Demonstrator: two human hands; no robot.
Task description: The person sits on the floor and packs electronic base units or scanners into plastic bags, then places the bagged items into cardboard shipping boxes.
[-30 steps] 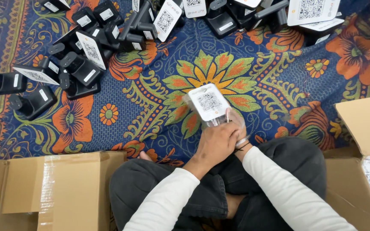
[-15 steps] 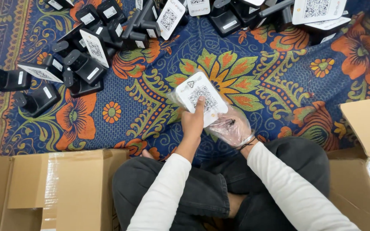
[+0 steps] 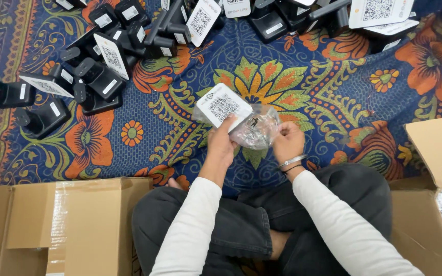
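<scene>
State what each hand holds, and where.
Left hand grips the white card by its lower edge; right hand pinches the clear plastic bag at its right side.

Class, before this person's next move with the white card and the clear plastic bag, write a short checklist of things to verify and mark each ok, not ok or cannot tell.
1. Left hand grips the white card: ok.
2. Right hand holds the clear plastic bag: ok.
3. Card fully out of the bag: cannot tell; the bag overlaps its lower edge.
4. Bag empty: cannot tell, crumpled and glinting.
5. Bare patterned cloth ahead of the hands for setting things down: ok.
6. Black stands lying clear of the hands, at upper left: ok.
</scene>
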